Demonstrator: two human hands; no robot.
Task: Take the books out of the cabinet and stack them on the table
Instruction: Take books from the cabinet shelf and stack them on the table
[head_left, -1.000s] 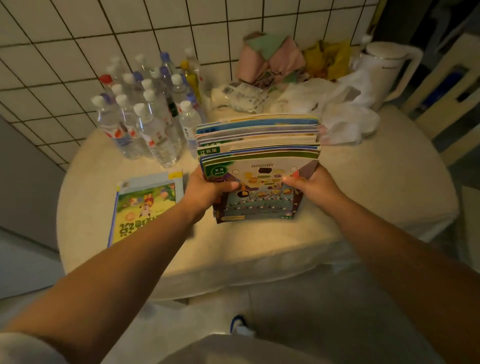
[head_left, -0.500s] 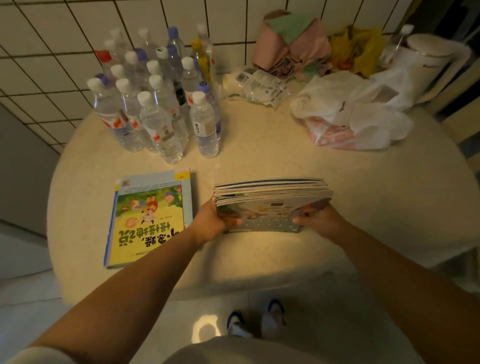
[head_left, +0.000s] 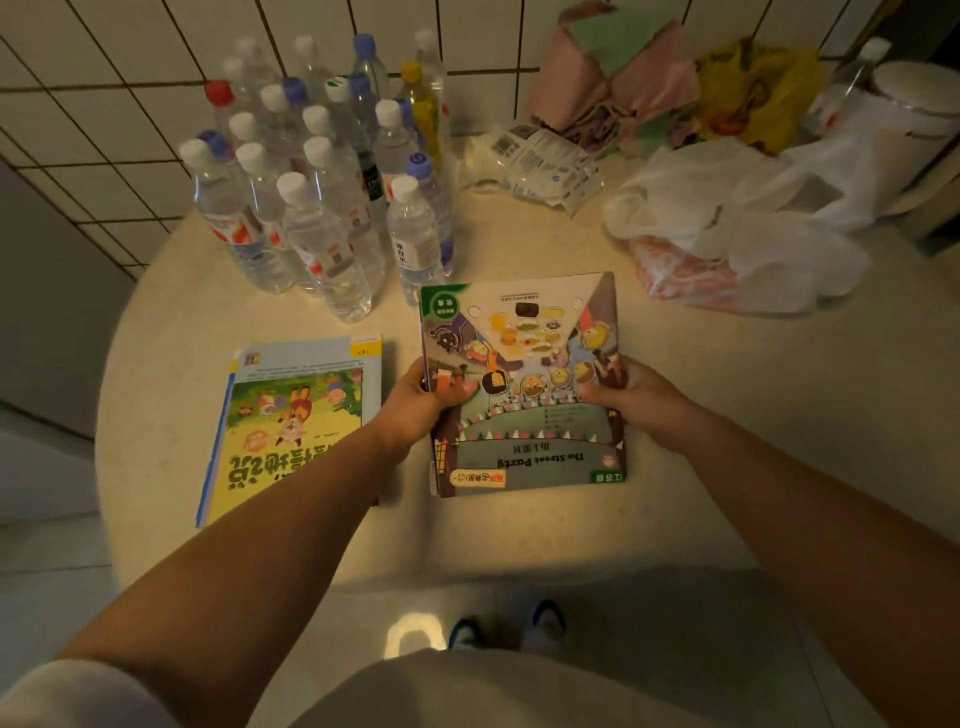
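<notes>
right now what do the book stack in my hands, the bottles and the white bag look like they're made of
Book stack: paper with glossy printed covers, judging by the sheen and thin layered edges; both hands hold it. Bottles: clear plastic, see-through walls, with opaque screw caps. White bag: thin plastic film, crinkled and slightly translucent. All judged by look only.

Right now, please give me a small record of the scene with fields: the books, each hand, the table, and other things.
held books: a bundle of thin picture books lying flat on the table, cover up
left hand: left hand grips the bundle's left edge
right hand: right hand grips its right edge
other book: yellow-green book lying flat, left of the bundle, apart from it
table: round, pale table
behind: water bottles, white plastic bag
</notes>
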